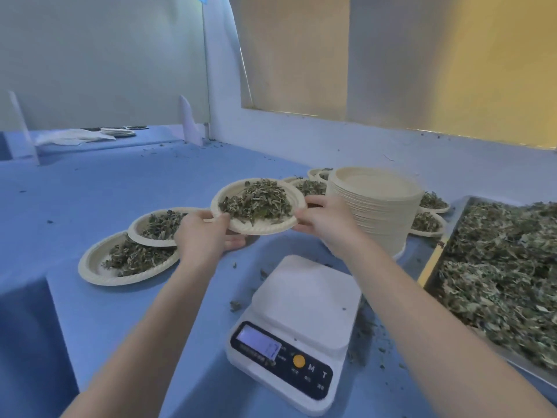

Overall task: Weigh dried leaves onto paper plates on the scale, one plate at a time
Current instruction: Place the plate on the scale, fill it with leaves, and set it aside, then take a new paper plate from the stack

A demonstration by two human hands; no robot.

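Note:
A paper plate heaped with dried leaves hangs above the table beyond the scale. My left hand grips its near-left rim, and my right hand grips its right rim. The white digital scale stands below and nearer to me, its platform bare and its display lit. A tall stack of unused paper plates stands just right of my right hand. A metal tray at the far right is full of loose dried leaves.
Two filled plates overlap on the blue table to the left of my hands. More filled plates sit behind and to the right of the stack. Leaf crumbs lie around the scale. A white wall rises behind.

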